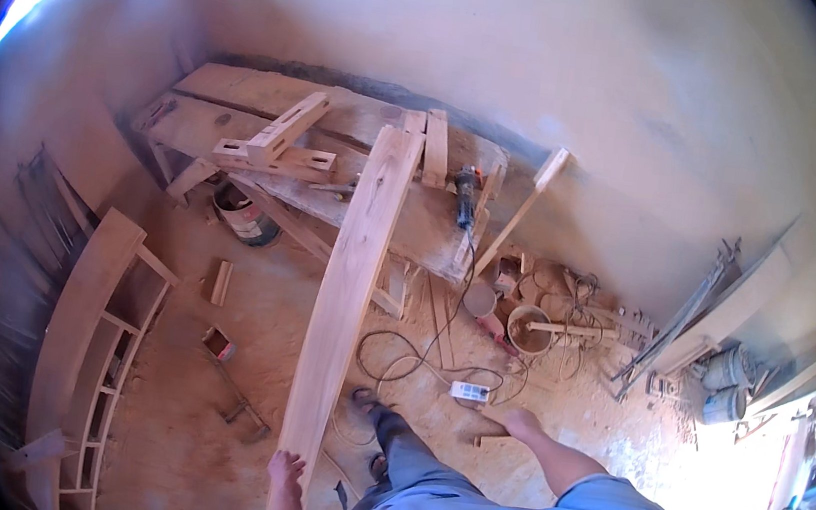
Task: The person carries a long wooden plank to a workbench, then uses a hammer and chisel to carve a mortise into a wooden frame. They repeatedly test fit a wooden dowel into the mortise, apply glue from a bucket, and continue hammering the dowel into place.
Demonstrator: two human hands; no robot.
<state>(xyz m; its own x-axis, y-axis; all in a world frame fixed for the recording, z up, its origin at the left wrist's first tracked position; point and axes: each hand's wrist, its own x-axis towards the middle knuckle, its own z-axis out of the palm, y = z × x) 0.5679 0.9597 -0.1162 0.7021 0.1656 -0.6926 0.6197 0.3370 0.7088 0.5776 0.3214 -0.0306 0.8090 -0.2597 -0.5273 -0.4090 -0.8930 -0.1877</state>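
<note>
A long pale wooden plank (350, 279) runs from the workbench (242, 125) down toward me, its far end resting on the bench top. My left hand (286, 473) grips the plank's near end at the bottom of the view. My right hand (522, 422) hangs free out to the right, fingers loosely apart, holding nothing. My leg and sandalled foot (366, 399) stand just right of the plank on the sawdust floor.
A power tool (464, 197) lies on the bench with its cord trailing to a socket strip (469, 391). Notched timber pieces (281, 135) sit on the bench. A curved wooden frame (91, 340) lies at left. Buckets (529, 327), scrap wood and metal bars (677, 326) crowd the right.
</note>
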